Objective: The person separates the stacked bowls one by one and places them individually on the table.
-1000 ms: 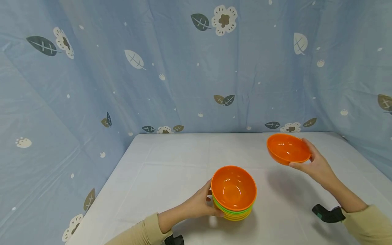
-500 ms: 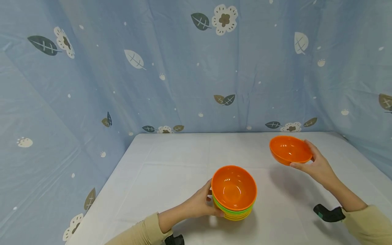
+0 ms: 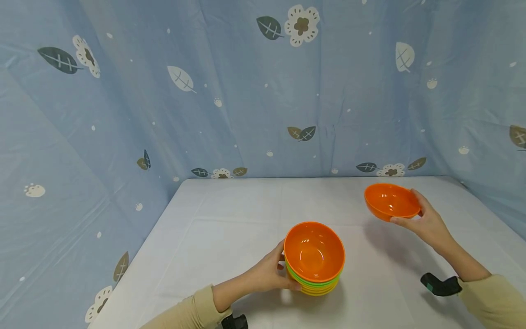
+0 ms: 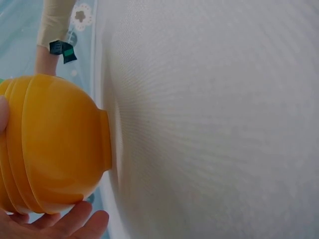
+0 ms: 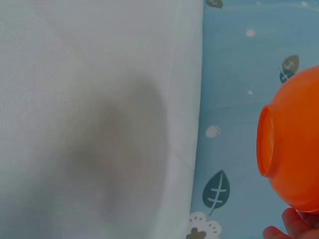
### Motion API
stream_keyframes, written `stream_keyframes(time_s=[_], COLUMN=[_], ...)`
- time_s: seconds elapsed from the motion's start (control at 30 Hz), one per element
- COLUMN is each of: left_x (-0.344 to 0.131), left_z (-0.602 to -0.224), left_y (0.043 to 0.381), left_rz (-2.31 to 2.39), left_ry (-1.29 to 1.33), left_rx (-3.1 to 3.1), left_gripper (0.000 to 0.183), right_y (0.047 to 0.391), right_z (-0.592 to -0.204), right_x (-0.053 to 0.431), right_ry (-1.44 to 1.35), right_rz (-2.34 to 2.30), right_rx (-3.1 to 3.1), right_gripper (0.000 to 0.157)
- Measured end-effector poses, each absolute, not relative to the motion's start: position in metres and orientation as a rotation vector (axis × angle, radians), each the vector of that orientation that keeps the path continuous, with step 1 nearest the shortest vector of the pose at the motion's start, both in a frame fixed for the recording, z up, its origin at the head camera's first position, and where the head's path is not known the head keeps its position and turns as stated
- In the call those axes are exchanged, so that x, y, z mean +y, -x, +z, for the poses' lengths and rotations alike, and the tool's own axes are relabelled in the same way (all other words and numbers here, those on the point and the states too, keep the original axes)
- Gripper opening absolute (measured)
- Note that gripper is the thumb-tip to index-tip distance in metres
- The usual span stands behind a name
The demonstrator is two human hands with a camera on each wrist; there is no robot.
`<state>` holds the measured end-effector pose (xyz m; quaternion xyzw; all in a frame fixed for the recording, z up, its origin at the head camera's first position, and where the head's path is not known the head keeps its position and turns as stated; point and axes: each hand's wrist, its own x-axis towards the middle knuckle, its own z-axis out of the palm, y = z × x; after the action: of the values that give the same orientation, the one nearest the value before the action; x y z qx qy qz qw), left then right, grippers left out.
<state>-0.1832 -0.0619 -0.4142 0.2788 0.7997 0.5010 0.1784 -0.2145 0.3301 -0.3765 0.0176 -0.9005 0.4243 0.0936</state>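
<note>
A: Specify the bowl colours.

B: Separate glossy round orange bowl (image 3: 388, 201): plain orange. Stack, top: glossy round orange top bowl (image 3: 314, 251), plain. Below it: bright green rims (image 3: 315, 285). Bottom: smooth round yellow bowls (image 4: 65, 144), plain; these read amber in the left wrist view.

A: Specify the backdrop.

B: Blue fabric curtain (image 3: 242, 100), printed with white flowers (image 3: 302, 26) with brown centres, dark grey-green leaves (image 3: 269, 28), white leaves (image 3: 404, 57), brown leaves (image 3: 121, 266), white paw prints (image 3: 34, 190) and white flecks.

A: And the remainder?

B: Flat cloth-covered surface (image 3: 230, 219): white, unpatterned. Fabric sleeves (image 3: 497, 297): plain beige. Black wrist-worn unit (image 3: 439, 285), right arm: green patch.
</note>
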Motion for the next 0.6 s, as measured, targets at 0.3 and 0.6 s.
stream_keyframes(time_s=[0.3,0.6], left_x=[-0.062,-0.063], left_z=[-0.414,-0.412], left_y=[0.183,0.183], left_rz=[1.415,1.417], left_ry=[-0.794,-0.803], left_rx=[2.261,2.257], left_gripper=[0.1,0.101], right_y=[0.216,0.218], right_z=[-0.383,-0.388], right_x=[0.337,0.344], right_ry=[0.003,0.053], right_rz=[1.263,1.237], right_rx=[-2.697,-2.715], right_gripper=[0.092,0.094])
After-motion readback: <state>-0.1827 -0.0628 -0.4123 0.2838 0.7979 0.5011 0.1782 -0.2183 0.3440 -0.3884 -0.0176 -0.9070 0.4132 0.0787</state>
